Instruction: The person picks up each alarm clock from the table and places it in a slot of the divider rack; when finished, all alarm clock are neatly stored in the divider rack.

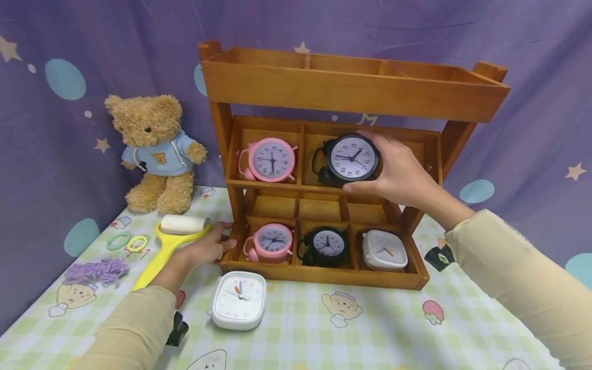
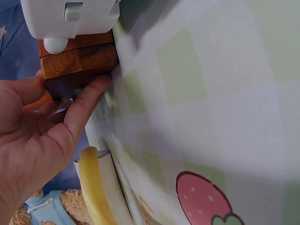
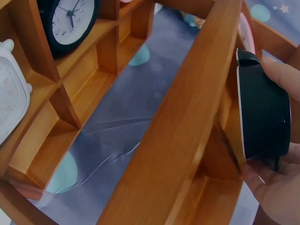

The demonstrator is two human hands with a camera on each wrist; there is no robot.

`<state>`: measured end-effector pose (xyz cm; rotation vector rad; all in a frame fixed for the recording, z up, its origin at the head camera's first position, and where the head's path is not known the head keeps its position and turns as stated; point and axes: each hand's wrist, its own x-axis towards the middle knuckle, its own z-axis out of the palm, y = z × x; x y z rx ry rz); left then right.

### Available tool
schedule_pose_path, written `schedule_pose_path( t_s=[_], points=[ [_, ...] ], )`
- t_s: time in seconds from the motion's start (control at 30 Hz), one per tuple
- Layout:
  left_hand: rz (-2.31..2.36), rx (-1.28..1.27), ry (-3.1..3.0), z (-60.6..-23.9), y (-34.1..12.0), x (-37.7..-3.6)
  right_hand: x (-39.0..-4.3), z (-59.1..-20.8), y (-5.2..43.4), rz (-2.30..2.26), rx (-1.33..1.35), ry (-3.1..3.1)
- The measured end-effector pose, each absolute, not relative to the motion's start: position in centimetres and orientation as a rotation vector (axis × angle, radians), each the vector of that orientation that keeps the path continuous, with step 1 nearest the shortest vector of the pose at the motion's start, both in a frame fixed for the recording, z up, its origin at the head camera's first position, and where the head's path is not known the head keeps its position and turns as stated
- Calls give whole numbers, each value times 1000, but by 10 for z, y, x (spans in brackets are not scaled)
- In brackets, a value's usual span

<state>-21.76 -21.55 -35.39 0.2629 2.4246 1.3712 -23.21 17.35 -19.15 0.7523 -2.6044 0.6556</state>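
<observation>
Black clock: the black clock [image 1: 353,158] is at the upper tier of the wooden rack [image 1: 351,92], just right of the divider [image 1: 302,149]; whether its back touches the compartment is not clear.
Right hand: the right hand [image 1: 393,169] is clamped on that clock from its right side, thumb below and fingers above.
Left hand: the left hand [image 1: 205,246] grips the rack's lower front left corner, thumb and fingers on either side of the wood.
Upper pink clock: in the upper left compartment, the pink clock [image 1: 273,160] lies with its handle leftward, as does the black one.
White clock: on the table [image 1: 287,329], the white clock [image 1: 239,299] sits just in front of the rack's lower front left corner.
Seating it well: best to lower the black clock back first, leaving its handle and bells room beside the divider.
Letting go well: the fingers should loosen only once the compartment bears the weight, probably the thumb last, since it supports from below.
Bracing well: steady pressure at the corner should stop the rack sliding or tipping.
</observation>
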Motion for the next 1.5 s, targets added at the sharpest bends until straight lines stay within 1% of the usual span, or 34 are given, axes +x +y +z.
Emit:
schedule_pose_path(
  t_s=[0.23, 0.53, 0.77, 1.0, 1.27, 1.5],
  points=[
    [1374, 264, 2420, -355, -216, -219, -250, -196, 166, 686, 747, -2645],
    [1375, 275, 2428, -355, -215, -219, -261, -196, 157, 582, 696, -2705],
    [1379, 283, 2433, -353, -214, -218, -260, -191, 153, 377, 621, -2812],
    [1373, 280, 2436, -353, -215, -218, -259, -182, 150, 291, 595, -2912],
    [1374, 263, 2440, -355, -215, -218, -261, -173, 148, 410, 561, -2949],
    [1341, 267, 2464, -356, -216, -218, -253, -178, 150, 485, 665, -2806]
  ],
)
